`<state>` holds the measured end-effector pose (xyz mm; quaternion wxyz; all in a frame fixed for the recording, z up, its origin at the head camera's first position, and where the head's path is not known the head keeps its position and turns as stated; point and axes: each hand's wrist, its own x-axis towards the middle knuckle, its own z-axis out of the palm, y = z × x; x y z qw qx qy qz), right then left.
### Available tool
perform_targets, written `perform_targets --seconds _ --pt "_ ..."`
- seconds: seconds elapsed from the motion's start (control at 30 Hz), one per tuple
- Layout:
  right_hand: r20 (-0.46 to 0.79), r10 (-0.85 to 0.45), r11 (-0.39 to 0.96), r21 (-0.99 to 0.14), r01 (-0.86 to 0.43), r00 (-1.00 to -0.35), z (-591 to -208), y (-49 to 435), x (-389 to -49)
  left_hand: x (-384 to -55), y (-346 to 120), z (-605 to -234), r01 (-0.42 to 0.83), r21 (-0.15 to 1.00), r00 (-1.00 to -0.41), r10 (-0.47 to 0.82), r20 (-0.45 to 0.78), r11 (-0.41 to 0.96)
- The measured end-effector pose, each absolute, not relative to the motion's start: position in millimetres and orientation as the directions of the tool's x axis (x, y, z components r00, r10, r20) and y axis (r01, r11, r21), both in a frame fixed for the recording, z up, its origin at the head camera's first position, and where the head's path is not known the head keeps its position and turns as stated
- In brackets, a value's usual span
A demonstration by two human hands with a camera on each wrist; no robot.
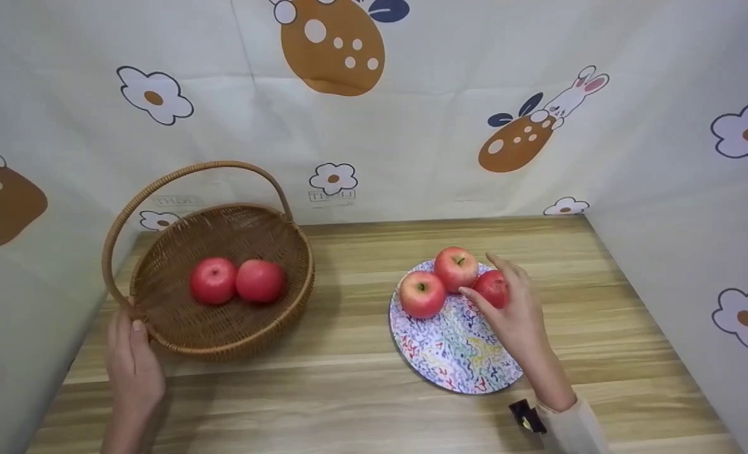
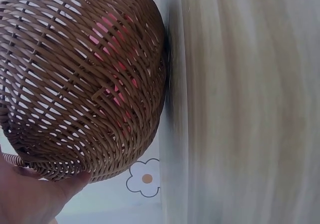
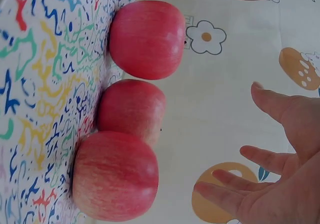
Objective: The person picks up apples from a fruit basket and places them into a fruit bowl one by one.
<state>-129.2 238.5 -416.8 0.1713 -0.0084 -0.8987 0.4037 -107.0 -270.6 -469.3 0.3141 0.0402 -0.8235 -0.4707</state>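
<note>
My left hand (image 1: 135,362) holds the wicker basket (image 1: 248,345) at its left rim, by the foot of the handle, thumb on the rim. Two red apples (image 1: 214,280) lie side by side in the basket; through its weave, red shows in the left wrist view. Over the right side of a round, colourfully patterned plate (image 1: 449,366) is my right hand (image 1: 518,315), thumb and fingers spread. Three red apples sit together on that plate: a left one (image 1: 422,294), a back one (image 1: 456,269) and a right one (image 1: 491,289), partly hidden by the hand. In the right wrist view the fingers (image 3: 270,159) are apart from the apples.
Both basket and plate stand on a wood-grain table (image 1: 349,372). A pale cloth (image 1: 405,132) printed with flowers and rabbits hangs behind and at both sides. A small black object (image 1: 528,416) is by the right sleeve (image 1: 572,425).
</note>
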Motion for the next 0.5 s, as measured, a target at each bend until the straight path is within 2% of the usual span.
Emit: perform_targets --seconds 0.27,0.5 --pt "0.376 0.120 0.658 -0.724 -0.210 -0.919 -418.2 228.2 -132.0 -106.6 -277.7 -461.7 0.118 0.902 -0.872 -0.392 0.295 0.416" --pt "0.379 0.101 0.659 -0.718 -0.224 -0.920 -415.4 218.4 -133.2 -111.5 -284.6 -454.6 0.084 0.922 -0.896 -0.377 0.236 0.378"
